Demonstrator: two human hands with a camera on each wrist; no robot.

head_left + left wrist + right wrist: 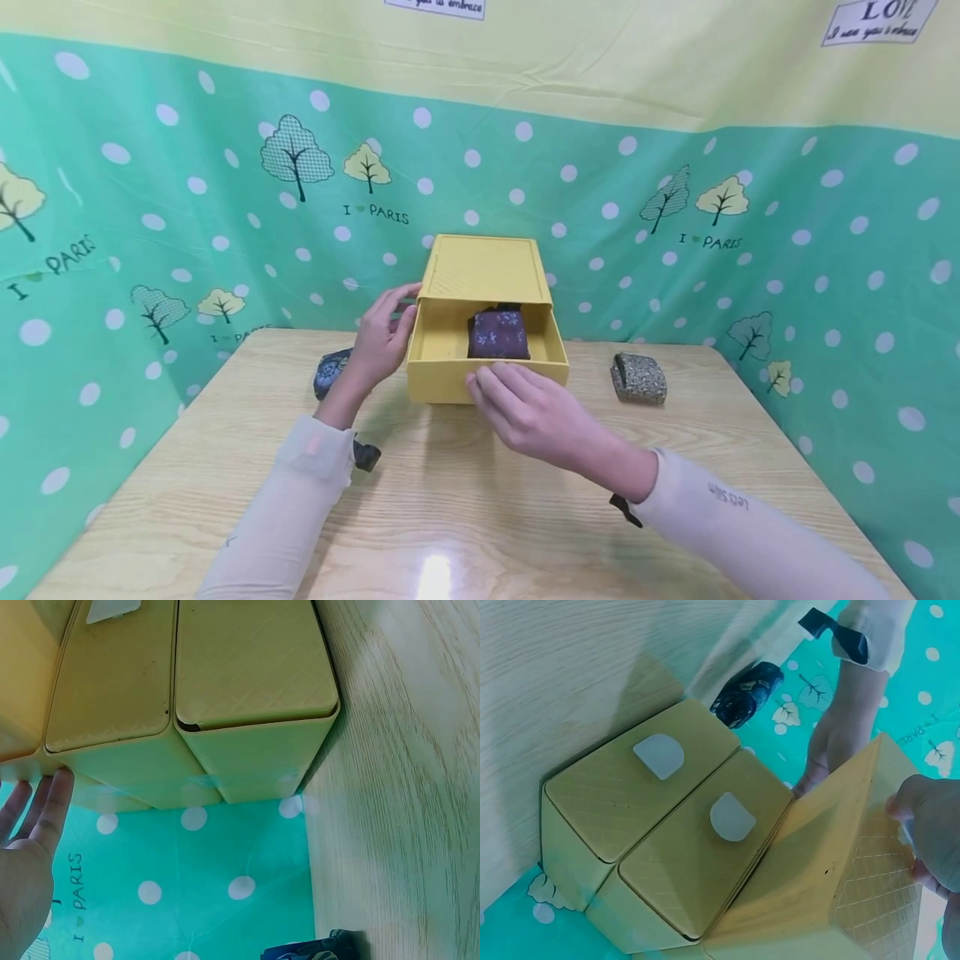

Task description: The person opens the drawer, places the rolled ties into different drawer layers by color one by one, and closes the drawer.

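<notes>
A yellow drawer cabinet [487, 262] stands at the back of the table, its top drawer [442, 382] pulled out. Inside that drawer lies a rolled dark necktie [501, 333] with a pale floral pattern. My right hand [528, 412] pinches the drawer's handle, mostly hidden by the fingers; the right wrist view shows this hand [937, 832] at the drawer front. Against the cabinet's left side rests my left hand [382, 337], its fingers fairly straight in the left wrist view, where the hand [30, 855] touches the cabinet wall.
A rolled blue patterned necktie [330, 372] lies left of the cabinet, and a rolled grey speckled one [639, 379] lies to the right. Two lower drawers with white handles [660, 756] are closed. A green dotted cloth [480, 179] hangs behind and at both sides.
</notes>
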